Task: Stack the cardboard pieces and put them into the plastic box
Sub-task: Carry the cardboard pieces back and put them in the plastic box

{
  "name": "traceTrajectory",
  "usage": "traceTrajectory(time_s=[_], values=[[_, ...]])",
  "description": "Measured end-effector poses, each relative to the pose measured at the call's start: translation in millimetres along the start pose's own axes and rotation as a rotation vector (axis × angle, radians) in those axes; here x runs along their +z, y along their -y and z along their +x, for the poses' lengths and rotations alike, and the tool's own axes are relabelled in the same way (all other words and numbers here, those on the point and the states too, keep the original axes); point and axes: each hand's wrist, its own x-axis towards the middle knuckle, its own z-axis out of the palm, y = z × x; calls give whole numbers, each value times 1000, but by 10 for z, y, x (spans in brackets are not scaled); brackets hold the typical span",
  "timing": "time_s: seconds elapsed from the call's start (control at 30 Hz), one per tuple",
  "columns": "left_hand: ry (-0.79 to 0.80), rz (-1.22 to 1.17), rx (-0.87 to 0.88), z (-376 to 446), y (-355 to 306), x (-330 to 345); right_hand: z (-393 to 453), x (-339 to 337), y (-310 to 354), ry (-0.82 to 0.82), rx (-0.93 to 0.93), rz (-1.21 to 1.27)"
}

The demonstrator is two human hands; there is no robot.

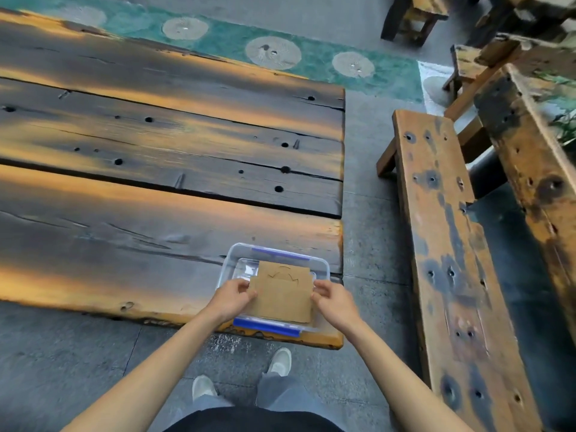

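Observation:
A stack of brown cardboard pieces (pixel 282 291) hangs over a clear plastic box (pixel 232 256) with blue clips, at the near right corner of the wooden table. My left hand (pixel 233 296) pinches the stack's left edge. My right hand (pixel 333 299) pinches its right edge. The pieces lie flat and slightly offset, the top one showing a curved cut-out. The stack covers most of the box's opening, so the inside below it is hidden. Whether the cardboard rests on the box rim I cannot tell.
The box sits on a dark, worn plank table (pixel 156 169) close to its front edge. A long wooden bench (pixel 445 244) runs along the right, with a strip of stone floor between. More wooden furniture (pixel 530 126) stands at the far right.

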Motion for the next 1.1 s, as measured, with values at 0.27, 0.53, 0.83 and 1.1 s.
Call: traceTrajectory(time_s=[0.27,0.53,0.83,1.1], values=[[-109,67,-11,93,-84,-54,94,-126,24,-68,-132,-124],[-79,80,83,153,-315,76,283,-122,144,-1,-209,-269],[43,19,26,244,-307,91,615,156,322,222,-49,-451],[202,-115,-51,500,-282,-31,745,179,384,308,83,-338]])
